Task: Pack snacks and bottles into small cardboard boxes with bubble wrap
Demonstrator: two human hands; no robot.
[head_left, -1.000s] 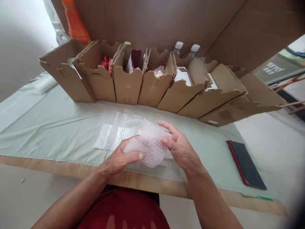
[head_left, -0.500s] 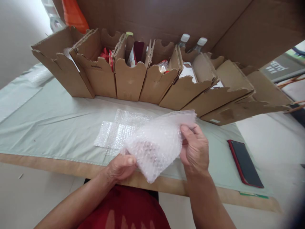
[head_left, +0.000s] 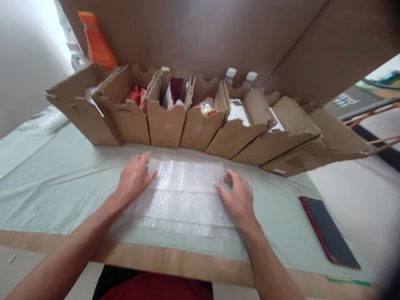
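Left hand slightly blurred; shirt cropped

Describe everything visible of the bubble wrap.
The bubble wrap is clear to whitish, plastic by its look, with bright glare on its textured surface. It lies nearly flat on the cloth, in front of the boxes, in overlapping layers: a line crosses it from side to side, and a strip shows along the near edge. The left grip is at its left edge, the right grip at its right; firm contact is unclear. Can't tell if it's one sheet or several.
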